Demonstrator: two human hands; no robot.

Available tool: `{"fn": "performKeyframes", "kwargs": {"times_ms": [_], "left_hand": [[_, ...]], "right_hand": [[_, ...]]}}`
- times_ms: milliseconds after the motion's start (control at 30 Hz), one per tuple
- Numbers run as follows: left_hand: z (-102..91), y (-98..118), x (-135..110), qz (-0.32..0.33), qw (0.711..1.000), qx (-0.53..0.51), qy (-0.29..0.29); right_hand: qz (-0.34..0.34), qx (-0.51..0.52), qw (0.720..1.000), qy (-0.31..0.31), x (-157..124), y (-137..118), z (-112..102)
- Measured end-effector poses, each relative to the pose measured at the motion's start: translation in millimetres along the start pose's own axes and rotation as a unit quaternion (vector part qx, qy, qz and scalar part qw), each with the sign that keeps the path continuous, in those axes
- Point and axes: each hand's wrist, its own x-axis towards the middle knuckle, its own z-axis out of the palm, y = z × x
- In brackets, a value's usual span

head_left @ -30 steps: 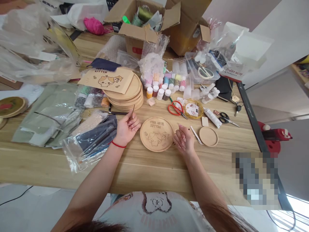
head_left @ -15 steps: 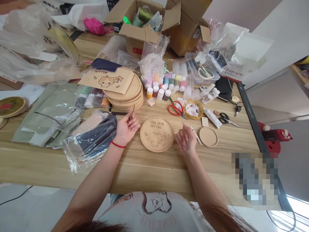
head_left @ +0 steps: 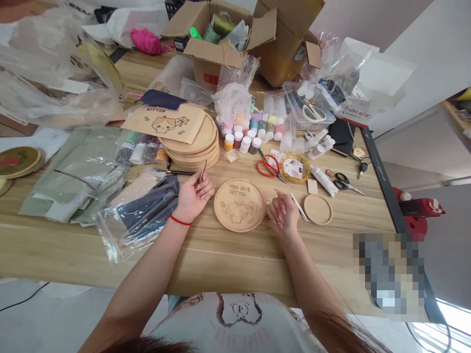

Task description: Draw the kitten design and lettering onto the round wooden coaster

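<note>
My left hand [head_left: 195, 192], with a red cord at its wrist, is closed around a thin brown stick [head_left: 203, 171] that points up; its exact kind is not clear. Between my hands lies a round wooden plate [head_left: 240, 206] bearing a drawn kitten and lettering. Just right of the plate, my right hand [head_left: 283, 212] rests with curled fingers; whatever they hold, if anything, is hidden. Beside that hand are white tweezers [head_left: 300, 207] and a smaller round wooden dish [head_left: 318, 210].
Behind the plate stand several paint bottles [head_left: 245, 144] and a stack of wooden plates [head_left: 195, 154] topped by a kitten print [head_left: 165, 122]. Red-handled scissors [head_left: 269, 165], a gold wire coil [head_left: 295, 166] and a white tube [head_left: 324, 181] lie right. Plastic-bagged brushes [head_left: 147, 215] lie left.
The view has shifted very slightly. Both hands and the plate keep their places.
</note>
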Motion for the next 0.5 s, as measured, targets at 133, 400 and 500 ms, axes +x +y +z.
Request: {"fn": "performKeyframes", "kwargs": {"times_ms": [133, 400, 500], "left_hand": [[0.6, 0, -1, -0.003, 1.0, -0.001, -0.004], [0.8, -3, 1, -0.009, 1.0, 0.001, -0.011], [0.3, -3, 1, -0.01, 1.0, 0.0, -0.013]], "right_hand": [[-0.016, 0.008, 0.999, -0.028, 2, -1, 0], [-0.043, -0.063, 0.989, -0.126, 1, -9, 12], [-0.043, -0.095, 0.988, -0.111, 4, -12, 16]]}}
